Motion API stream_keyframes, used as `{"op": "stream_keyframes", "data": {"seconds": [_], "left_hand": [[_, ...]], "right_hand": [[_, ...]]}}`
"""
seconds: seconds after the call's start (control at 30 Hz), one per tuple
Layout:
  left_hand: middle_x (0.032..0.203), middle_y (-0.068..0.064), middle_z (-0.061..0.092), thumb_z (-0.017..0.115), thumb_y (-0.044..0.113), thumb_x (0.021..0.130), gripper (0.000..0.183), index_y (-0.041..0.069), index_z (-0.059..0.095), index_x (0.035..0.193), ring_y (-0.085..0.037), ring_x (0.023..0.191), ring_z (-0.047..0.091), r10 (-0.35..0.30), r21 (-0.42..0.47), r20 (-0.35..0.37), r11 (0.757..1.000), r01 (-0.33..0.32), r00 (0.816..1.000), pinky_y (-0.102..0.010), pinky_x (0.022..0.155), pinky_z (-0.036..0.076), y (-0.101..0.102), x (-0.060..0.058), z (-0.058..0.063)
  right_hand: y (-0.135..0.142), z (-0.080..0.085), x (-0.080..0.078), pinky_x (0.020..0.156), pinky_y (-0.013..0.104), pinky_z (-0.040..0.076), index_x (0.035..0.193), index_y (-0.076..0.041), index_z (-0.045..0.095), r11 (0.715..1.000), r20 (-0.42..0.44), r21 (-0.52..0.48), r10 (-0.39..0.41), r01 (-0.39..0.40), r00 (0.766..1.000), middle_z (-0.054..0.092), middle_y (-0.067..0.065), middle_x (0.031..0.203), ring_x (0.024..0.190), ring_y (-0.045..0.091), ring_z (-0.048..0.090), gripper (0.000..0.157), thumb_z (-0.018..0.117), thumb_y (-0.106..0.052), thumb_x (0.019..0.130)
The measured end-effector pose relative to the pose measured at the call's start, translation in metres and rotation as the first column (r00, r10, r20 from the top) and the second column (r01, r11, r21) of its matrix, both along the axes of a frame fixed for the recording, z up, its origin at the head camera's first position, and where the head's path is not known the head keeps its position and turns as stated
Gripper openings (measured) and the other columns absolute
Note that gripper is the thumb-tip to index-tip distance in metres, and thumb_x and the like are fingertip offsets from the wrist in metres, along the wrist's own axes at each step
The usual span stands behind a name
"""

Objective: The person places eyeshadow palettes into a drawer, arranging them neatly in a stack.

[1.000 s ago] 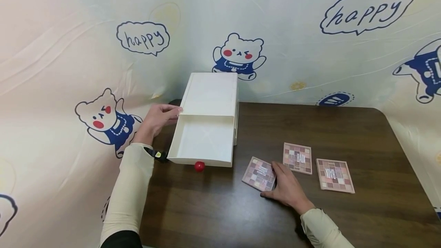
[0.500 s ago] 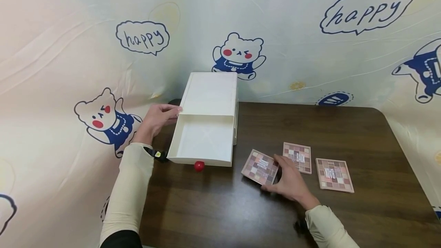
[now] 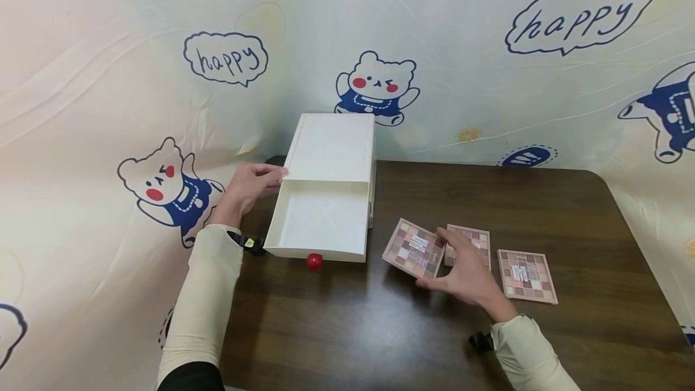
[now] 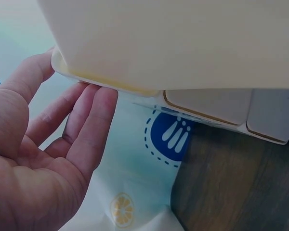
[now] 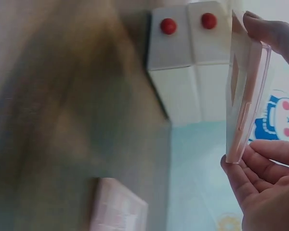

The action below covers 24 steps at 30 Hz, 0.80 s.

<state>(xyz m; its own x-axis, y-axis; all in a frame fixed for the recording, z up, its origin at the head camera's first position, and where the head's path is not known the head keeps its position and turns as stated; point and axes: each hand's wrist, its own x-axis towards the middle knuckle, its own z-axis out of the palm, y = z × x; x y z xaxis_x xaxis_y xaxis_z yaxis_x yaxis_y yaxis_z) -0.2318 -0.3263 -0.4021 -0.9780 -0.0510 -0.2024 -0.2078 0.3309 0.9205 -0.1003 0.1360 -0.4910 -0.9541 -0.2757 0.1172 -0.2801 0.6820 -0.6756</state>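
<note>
My right hand [image 3: 469, 273] pinches an eyeshadow palette [image 3: 412, 249] by its edges, thumb on one side and fingers on the other. The palette's lid has a grid of pink and brown squares. It is tilted and raised off the table; the right wrist view shows the palette [image 5: 247, 103] edge-on. At the left, fingers of my left hand [image 3: 244, 192] touch the side of a white drawer cabinet [image 3: 333, 146] by its front edge. In the left wrist view that left hand [image 4: 48, 144] has fairly straight fingers. The pulled-out top drawer [image 3: 323, 222] holds nothing; its red knob [image 3: 314, 261] faces me.
Two similar palettes lie on the brown table [image 3: 336, 324]: a nearer-in palette [image 3: 480, 239], partly behind my right hand, and a second palette [image 3: 526, 276] farther right. Lower drawers with red knobs [image 5: 168, 26] are closed. A printed cloth [image 3: 461, 77] hangs behind the table.
My right hand has lifted the palette from the table and moved it away from me, tilting it. It now overlaps the middle palette in view. The left hand and drawer stay put.
</note>
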Motion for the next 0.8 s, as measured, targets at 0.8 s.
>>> {"op": "stream_keyframes", "data": {"seconds": [0.8], "left_hand": [[0.124, -0.022, 0.063, 0.079, 0.028, 0.089, 0.052, -0.006, 0.066, 0.126, -0.025, 0.096, 0.071, -0.001, 0.042, 0.011, 0.999, 0.0, 1.0, -0.048, 0.096, 0.052, -0.003, -0.002, -0.003]], "right_hand": [[-0.015, 0.065, -0.015, 0.1, 0.058, 0.044, 0.146, -0.007, 0.048, 0.994, -0.065, -0.087, 0.066, -0.072, 0.996, 0.056, 0.008, 0.137, 0.121, 0.027, 0.052, 0.112, 0.092, -0.061, 0.058]]}}
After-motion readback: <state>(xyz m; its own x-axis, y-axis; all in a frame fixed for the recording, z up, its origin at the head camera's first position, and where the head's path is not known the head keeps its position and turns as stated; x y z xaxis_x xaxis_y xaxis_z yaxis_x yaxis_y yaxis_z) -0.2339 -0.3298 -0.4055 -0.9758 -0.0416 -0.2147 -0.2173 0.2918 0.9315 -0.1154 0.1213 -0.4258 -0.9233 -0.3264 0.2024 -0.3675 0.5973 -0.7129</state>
